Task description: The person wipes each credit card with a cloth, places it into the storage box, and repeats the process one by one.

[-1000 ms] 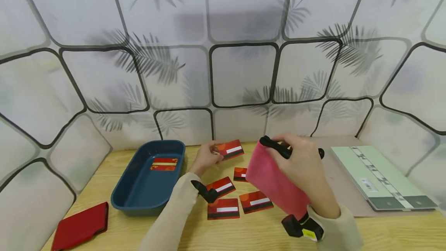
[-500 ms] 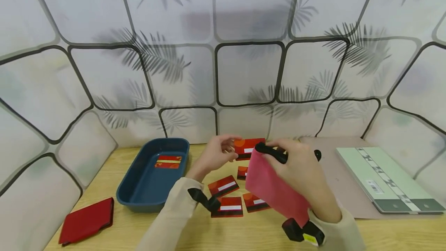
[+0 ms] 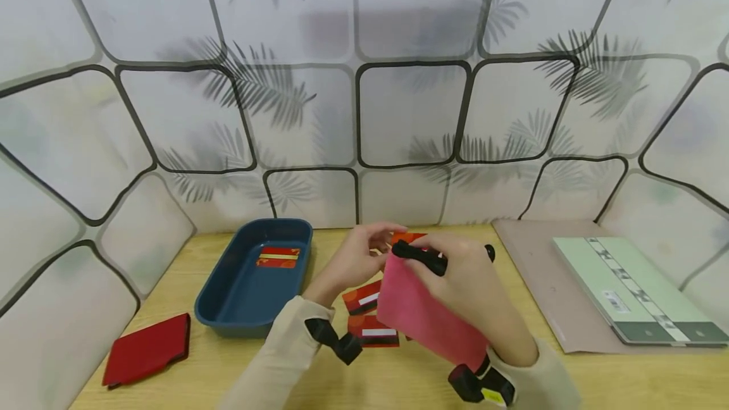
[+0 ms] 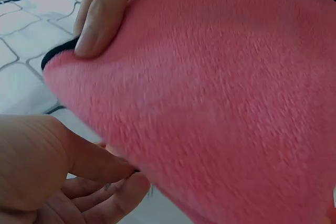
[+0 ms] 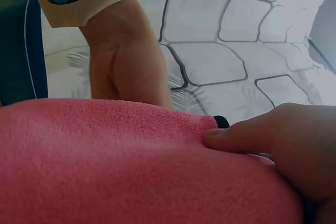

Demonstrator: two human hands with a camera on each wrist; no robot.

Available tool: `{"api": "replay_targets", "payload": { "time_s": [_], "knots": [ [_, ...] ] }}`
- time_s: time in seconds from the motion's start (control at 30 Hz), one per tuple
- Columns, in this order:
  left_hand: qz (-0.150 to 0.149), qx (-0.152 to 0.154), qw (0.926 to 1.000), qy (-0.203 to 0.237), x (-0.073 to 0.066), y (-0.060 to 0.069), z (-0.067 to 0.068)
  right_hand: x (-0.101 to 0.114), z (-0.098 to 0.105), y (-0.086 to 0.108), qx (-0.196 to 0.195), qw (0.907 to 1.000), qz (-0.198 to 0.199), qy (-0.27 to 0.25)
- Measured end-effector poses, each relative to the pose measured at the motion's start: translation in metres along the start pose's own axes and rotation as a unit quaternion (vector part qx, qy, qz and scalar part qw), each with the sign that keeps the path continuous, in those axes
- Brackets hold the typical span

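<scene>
The left wrist view shows best how soft and furry the pink cloth (image 3: 421,309) is, with tips of the right fingers lying on it next to its black trim (image 3: 424,259). The right wrist view shows the right thumb pressed on the cloth by a black corner, but there the cloth hides the left fingers. Only the head view shows the whole counter (image 3: 324,372).

Now the hands. The right hand (image 3: 464,277) is closed on the top edge of the pink cloth, which hangs down at a slant over the middle of the counter. The left hand (image 3: 360,257) has its thumb and fingers almost together, pinching a red card (image 3: 407,236) by the cloth's edge. Most of that card is hidden.

Two red cards (image 3: 373,331) lie below the left hand, with white strips and dark bands, and a tiny bit of another pokes out beside them. One red card with a yellow stripe (image 3: 278,257) sits inside the blue tray (image 3: 253,328).

The green book (image 3: 655,290) on the right has a white label (image 3: 615,301) with bars, too small to read. The right wrist camera (image 3: 481,386) has a yellow sticker.
</scene>
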State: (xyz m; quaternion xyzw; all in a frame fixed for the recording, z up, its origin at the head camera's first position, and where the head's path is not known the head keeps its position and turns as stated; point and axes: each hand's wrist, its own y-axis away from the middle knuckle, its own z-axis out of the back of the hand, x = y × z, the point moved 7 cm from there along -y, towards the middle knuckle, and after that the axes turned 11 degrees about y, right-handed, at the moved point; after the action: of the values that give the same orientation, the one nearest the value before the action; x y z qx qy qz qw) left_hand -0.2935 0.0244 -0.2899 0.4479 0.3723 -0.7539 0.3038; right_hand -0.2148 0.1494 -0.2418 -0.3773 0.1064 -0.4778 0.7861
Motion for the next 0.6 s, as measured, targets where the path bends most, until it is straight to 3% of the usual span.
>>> {"api": "replay_targets", "payload": {
  "time_s": [0.43, 0.6],
  "knots": [
    [-0.034, 0.018, 0.9993, 0.001, -0.006, 0.016, -0.003, -0.002, -0.017, 0.0, 0.024, 0.9997, 0.002, 0.008],
    [-0.045, 0.003, 0.9989, -0.014, -0.01, 0.023, -0.006, -0.008, -0.023, 0.001, 0.029, 0.9996, -0.005, 0.002]
  ]
}}
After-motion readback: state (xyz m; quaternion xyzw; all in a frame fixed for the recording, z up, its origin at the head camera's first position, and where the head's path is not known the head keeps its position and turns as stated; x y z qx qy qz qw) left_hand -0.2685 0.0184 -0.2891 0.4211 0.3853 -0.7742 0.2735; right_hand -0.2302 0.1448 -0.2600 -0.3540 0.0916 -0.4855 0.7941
